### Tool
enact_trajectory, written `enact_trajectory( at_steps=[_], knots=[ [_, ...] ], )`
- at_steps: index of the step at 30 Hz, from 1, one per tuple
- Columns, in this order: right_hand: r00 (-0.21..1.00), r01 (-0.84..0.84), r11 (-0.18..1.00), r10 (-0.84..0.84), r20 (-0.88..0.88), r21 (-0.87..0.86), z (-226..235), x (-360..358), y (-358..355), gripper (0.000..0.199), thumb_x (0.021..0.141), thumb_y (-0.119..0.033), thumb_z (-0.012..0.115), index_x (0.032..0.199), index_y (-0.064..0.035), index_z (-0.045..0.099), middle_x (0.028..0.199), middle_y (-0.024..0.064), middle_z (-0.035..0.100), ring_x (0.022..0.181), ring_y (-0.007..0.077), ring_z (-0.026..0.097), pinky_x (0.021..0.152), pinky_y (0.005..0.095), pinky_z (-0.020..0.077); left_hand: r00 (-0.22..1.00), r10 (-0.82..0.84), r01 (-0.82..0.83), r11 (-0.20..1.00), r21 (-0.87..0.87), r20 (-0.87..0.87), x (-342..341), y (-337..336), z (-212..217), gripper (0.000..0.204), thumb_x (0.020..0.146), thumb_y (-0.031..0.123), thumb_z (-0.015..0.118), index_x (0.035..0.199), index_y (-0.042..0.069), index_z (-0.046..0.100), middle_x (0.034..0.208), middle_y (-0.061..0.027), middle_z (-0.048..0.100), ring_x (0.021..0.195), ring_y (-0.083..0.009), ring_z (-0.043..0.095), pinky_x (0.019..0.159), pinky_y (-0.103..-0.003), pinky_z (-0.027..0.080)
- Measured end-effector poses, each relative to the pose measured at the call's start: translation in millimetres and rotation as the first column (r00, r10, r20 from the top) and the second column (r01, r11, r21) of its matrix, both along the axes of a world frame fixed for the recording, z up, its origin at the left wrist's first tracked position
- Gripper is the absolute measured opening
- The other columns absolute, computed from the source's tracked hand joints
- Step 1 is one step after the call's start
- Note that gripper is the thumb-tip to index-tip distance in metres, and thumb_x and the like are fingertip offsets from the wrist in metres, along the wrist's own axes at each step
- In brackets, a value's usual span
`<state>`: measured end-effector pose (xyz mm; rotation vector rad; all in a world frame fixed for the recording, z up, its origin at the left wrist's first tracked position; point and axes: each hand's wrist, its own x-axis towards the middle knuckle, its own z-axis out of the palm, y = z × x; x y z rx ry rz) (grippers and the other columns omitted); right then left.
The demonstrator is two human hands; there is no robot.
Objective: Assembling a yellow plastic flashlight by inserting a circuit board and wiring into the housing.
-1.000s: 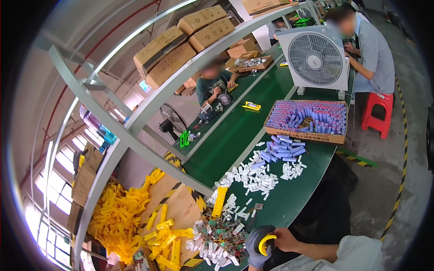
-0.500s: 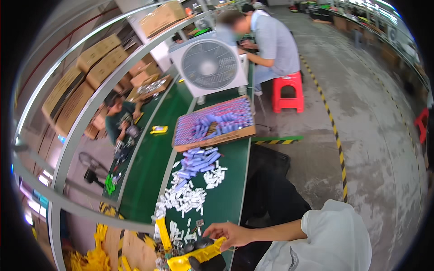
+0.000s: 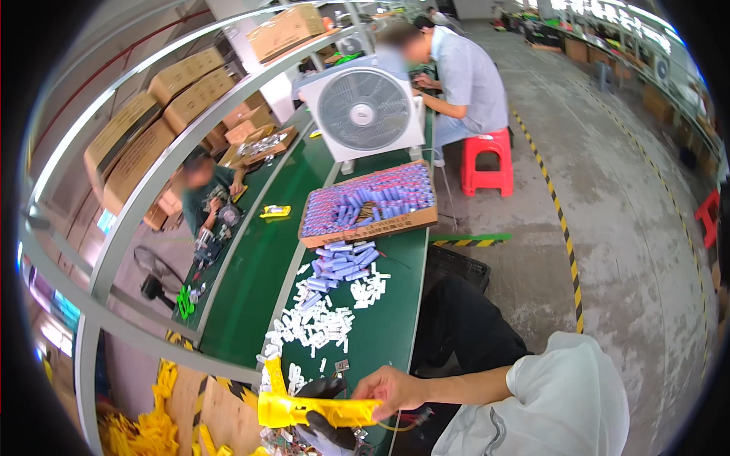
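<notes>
A yellow plastic torch-shaped housing [image 3: 293, 410] lies crosswise near the bottom, its wide end to the left and its hollow side showing. My left hand [image 3: 331, 435], in a dark and grey glove, is closed around the housing from below, with fingers on both sides of it. The bare fingers of my right hand [image 3: 391, 389] are bent together at the narrow right end, touching it. Thin wires [image 3: 411, 422] trail beneath that end. Just beyond, a second yellow housing [image 3: 274, 375] lies on the green bench. Whether my right fingers also pinch a wire is hidden.
White small pieces [image 3: 315, 327] and loose purple cylindrical cells [image 3: 342, 262] cover the bench ahead. Behind them stands a carton of cells [image 3: 372, 228], then a box fan [image 3: 363, 114]. A metal frame [image 3: 182, 357] runs along the left. Two people work farther off.
The yellow housing has turned in my hands and now shows its wide end and hollow side more clearly. My right hand stays at its narrow end. The view has shifted slightly.
</notes>
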<state>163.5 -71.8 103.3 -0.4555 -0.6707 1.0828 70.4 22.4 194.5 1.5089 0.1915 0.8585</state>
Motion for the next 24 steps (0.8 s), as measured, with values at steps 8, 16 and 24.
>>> enact_trajectory(
  at_steps=[8, 16, 24],
  knots=[
    [0.829, 0.559, 0.822, -0.557, -0.055, 0.103, -36, 4, -12, 0.038, 0.064, 0.005, 0.083, 0.096, 0.0040, 0.063, 0.095, 0.0135, 0.066, 0.088, 0.0185, 0.065, 0.081, 0.0330, 0.0533, 1.000, 0.007, 0.001, 0.960, 0.280, -0.028, 2, 5, -51, 0.038, 0.068, 0.019, 0.085, 0.093, 0.003, 0.062, 0.074, -0.0098, 0.061, 0.066, -0.0263, 0.060, 0.061, -0.034, 0.046],
    [0.676, 0.411, 0.912, -0.320, 0.664, 0.022, -22, 6, -4, 0.038, 0.072, 0.000, 0.081, 0.106, 0.0001, 0.064, 0.089, 0.0099, 0.069, 0.076, 0.0160, 0.069, 0.072, 0.0279, 0.0539, 0.887, 0.414, -0.339, 0.885, 0.319, -0.206, -32, 46, -17, 0.024, 0.073, 0.004, 0.078, 0.088, -0.002, 0.060, 0.077, -0.0090, 0.065, 0.071, -0.0143, 0.063, 0.065, -0.026, 0.049],
    [0.925, 0.187, 0.979, -0.202, 0.321, 0.078, -10, 9, -14, 0.039, 0.075, 0.003, 0.077, 0.111, 0.0035, 0.063, 0.101, 0.0084, 0.065, 0.092, 0.0134, 0.064, 0.085, 0.0271, 0.0474, 0.816, 0.543, -0.521, 0.839, -0.157, 0.197, -35, 51, 9, 0.044, 0.079, -0.009, 0.068, 0.119, -0.003, 0.050, 0.105, -0.0108, 0.063, 0.096, -0.0162, 0.062, 0.088, -0.029, 0.048]
  ],
)
